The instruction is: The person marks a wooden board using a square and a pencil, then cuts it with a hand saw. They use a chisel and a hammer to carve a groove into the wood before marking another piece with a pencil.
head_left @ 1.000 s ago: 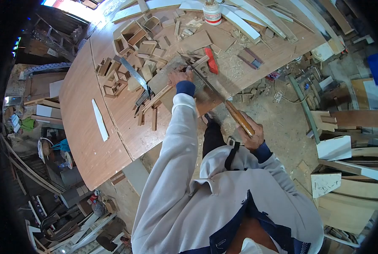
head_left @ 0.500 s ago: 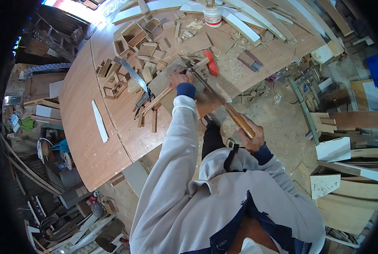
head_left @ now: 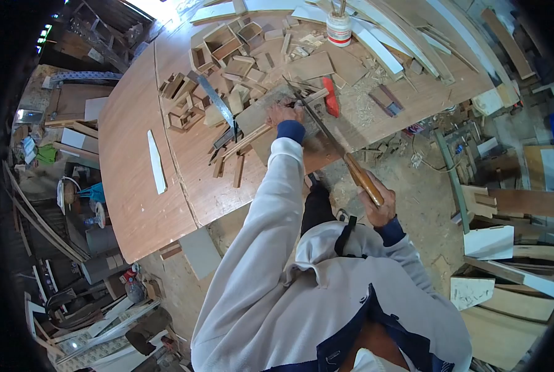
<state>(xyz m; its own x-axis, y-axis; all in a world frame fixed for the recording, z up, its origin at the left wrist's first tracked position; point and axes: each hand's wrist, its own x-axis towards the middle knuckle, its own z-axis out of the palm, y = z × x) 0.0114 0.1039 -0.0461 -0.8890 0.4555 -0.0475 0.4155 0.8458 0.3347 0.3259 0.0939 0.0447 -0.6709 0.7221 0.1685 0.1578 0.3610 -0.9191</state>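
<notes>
Your right hand (head_left: 381,201), at about 5 o'clock from the other one, has its fingers curled tight round the wooden handle (head_left: 363,180) of the saw (head_left: 337,144). The blade slants from 11 o'clock to 5 o'clock, just beside your left hand (head_left: 284,114) at its 3 o'clock, and crosses a wood strip (head_left: 317,96) — can't tell how far the teeth are in.

Your left hand is planted palm-down on the work at the table (head_left: 131,204); its fingers are partly hidden, so can't tell if they grip anything.

Around your left hand: red object (head_left: 331,99) at 2 o'clock, near the strip's end; white jar (head_left: 339,31) at 1 o'clock; brown block (head_left: 385,100) at 3 o'clock, past scattered shavings (head_left: 362,113). Open wooden boxes (head_left: 222,46) sit between 10 and 11 o'clock, a flat metal blade (head_left: 217,102) lies between 9 and 10 — and a tapered white piece (head_left: 156,162) lies well apart at 8 o'clock.
</notes>
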